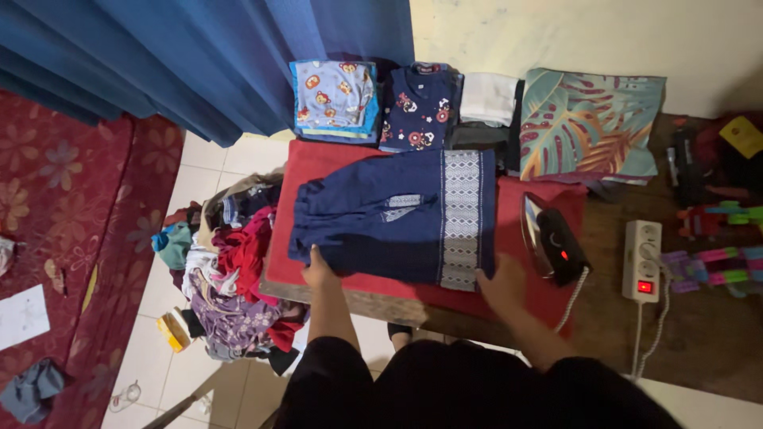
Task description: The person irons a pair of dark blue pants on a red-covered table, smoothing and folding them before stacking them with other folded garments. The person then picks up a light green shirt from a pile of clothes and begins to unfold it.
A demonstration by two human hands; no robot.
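We are pressing both hands on a navy garment spread over a red cloth.

At far left a red carpet (71, 206) is lying under a blue curtain (199, 56), and a heap of clothes (230, 270) is sitting just left of the red cloth (318, 163). Our left hand (318, 272) is resting flat on the near left edge of the navy garment (381, 214), fingers close together; our right hand (502, 282) is lying at its near right corner, fingers narrow, by the patterned white band. Folded clothes (417, 103) are lining the far edge. Right of the garment an iron (552, 238) is standing, then a power strip (642, 260).
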